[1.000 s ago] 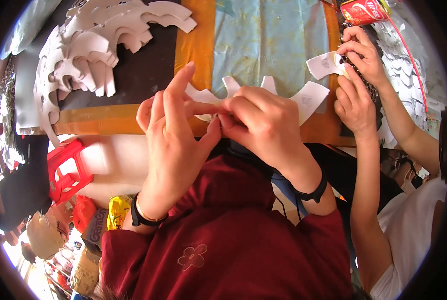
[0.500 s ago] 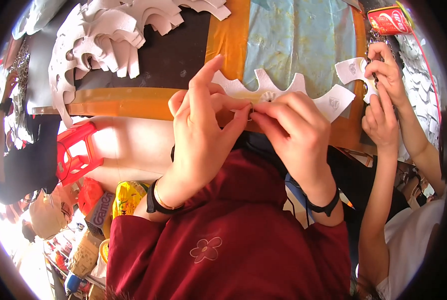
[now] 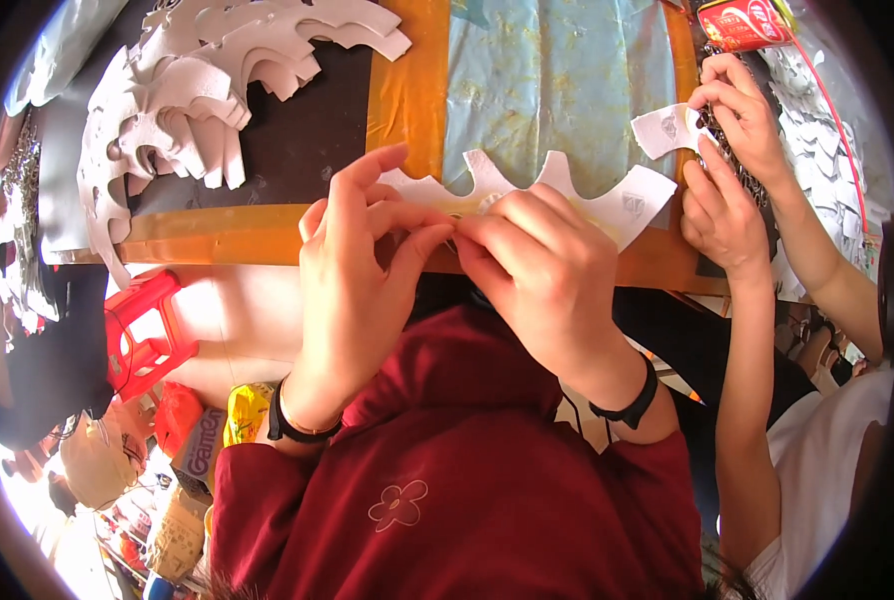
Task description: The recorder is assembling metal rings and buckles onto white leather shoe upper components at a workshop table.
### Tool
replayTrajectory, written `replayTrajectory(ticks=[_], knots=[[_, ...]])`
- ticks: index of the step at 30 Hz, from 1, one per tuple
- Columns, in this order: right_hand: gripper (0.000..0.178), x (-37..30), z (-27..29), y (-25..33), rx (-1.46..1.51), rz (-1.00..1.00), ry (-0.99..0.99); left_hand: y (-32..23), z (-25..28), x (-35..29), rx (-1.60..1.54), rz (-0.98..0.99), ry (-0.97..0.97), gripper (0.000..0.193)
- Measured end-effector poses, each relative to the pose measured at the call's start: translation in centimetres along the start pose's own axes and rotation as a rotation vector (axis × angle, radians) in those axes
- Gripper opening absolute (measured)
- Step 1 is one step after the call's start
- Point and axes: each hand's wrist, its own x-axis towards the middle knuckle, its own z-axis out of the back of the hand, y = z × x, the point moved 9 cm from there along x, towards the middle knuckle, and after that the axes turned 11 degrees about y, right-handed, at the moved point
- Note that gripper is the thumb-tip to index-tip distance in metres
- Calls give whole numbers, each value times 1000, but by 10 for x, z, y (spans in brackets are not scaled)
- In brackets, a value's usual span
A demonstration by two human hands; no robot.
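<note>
My left hand (image 3: 352,265) and my right hand (image 3: 542,255) meet at the front edge of the table, their thumbs and forefingers pinched tip to tip. Between those fingertips is a tiny dark thing, too small to name. Raised off the pinch, my left forefinger and other fingers are partly bent. Just beyond my hands lies a white scalloped piece (image 3: 617,210) of thick, foam-like sheet, with pointed prongs facing away and a grey printed mark at its right end. My right hand covers part of it. A small pale round thing shows beside my right knuckles.
Stacked white scalloped pieces (image 3: 182,95) lie at the far left. On the right, a co-worker's hands (image 3: 732,200) hold a similar white piece (image 3: 664,130) near dark chain. A red package (image 3: 745,22) stands behind. A red stool (image 3: 147,335) is below the table's left side.
The whole view has shifted, so the table and things on it appear further left. Both my hands keep the same pinch beside the white piece.
</note>
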Motion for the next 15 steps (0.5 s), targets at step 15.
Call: replayTrajectory(ticks=[15], knots=[[23, -37, 30, -1, -101, 318, 57, -21, 4, -16, -58, -124, 90, 35]])
